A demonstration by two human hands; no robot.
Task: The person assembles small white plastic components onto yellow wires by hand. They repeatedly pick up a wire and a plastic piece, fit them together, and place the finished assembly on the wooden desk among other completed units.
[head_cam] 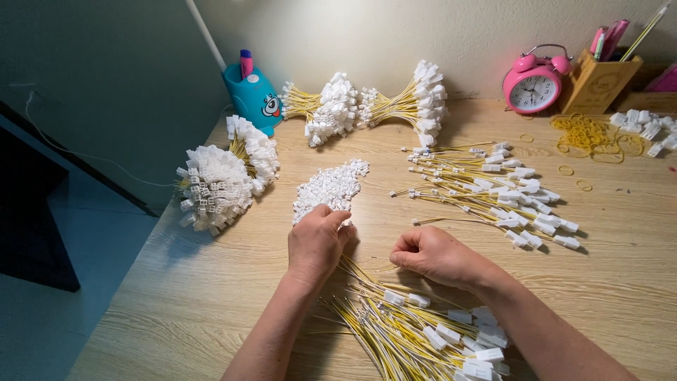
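Note:
My left hand (317, 241) rests on the near edge of a small heap of loose white plastic connectors (331, 185), fingers curled down onto them. My right hand (430, 255) is closed in a loose fist beside it, its fingertips pinching a thin yellow wire at the far end of a fanned pile of yellow wires with white connectors (416, 335) that lies between my forearms. Whether the left hand grips a connector is hidden by its fingers.
More wires with white connectors (497, 190) lie spread at right. Bundled wires (218, 180) sit at left, two more bundles (381, 106) by the wall. A blue pen pot (254, 95), pink alarm clock (534, 86), wooden holder (605, 81), yellow rubber bands (589, 135) stand behind.

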